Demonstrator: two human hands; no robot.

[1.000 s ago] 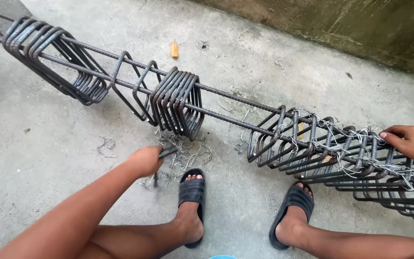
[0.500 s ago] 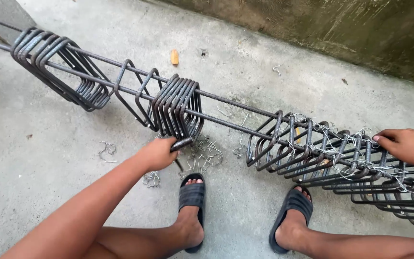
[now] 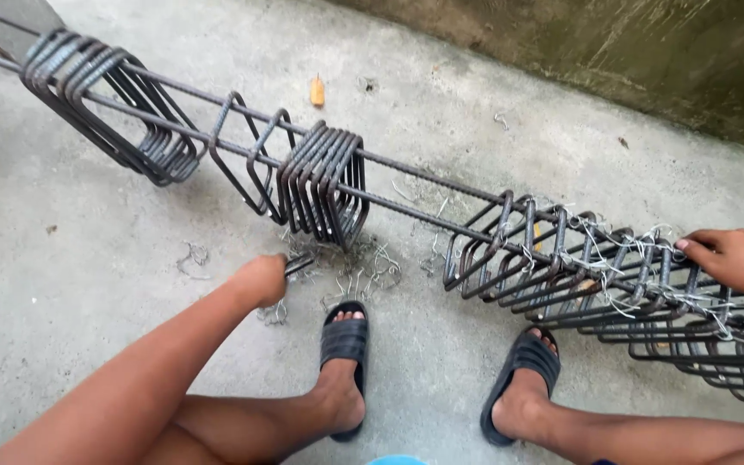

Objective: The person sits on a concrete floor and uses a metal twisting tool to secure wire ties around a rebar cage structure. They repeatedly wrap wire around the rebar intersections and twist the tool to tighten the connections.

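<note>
My left hand is closed around a small dark metal tool low over the concrete, just under a bunch of steel stirrups hanging on two long rebar rods. Loose bits of tie wire lie on the ground beside it. My right hand rests with curled fingers on top of the wired-up part of the rebar cage at the right. A second bunch of stirrups hangs at the far left.
My feet in black slides stand on the concrete just in front of the cage. A low stained wall runs along the back. A small orange scrap lies behind the rods.
My left hand rose from the floor with the tool toward the middle stirrups, then dropped back a little. The right hand stays on the cage.
</note>
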